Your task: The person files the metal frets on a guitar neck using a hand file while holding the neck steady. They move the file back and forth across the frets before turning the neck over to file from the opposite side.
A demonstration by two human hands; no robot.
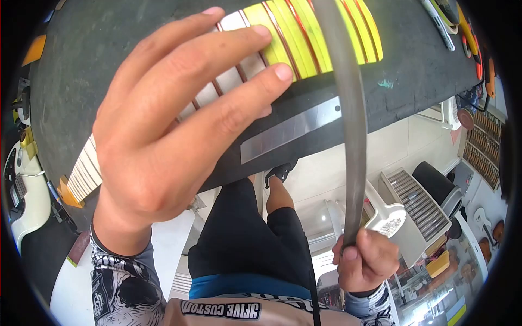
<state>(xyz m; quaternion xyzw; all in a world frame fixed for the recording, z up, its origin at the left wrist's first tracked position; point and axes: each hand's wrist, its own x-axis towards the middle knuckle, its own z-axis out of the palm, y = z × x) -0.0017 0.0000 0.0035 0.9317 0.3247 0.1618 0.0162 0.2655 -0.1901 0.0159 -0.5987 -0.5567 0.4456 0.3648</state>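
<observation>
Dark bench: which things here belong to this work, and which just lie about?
Seem in use:
- partly yellow fretted board, under left hand
- long grey bar, held in right hand

Seem idle:
- flat metal strip
- slim silvery tool

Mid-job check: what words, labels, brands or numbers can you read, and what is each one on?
"FIVE CUSTOM", after one unclear character: black patch on the tan shirt.
White lettering beside the blue waistband: only partly visible, unreadable.
Left sleeve patch: too blurred to read.
Nothing else is legible.
</observation>
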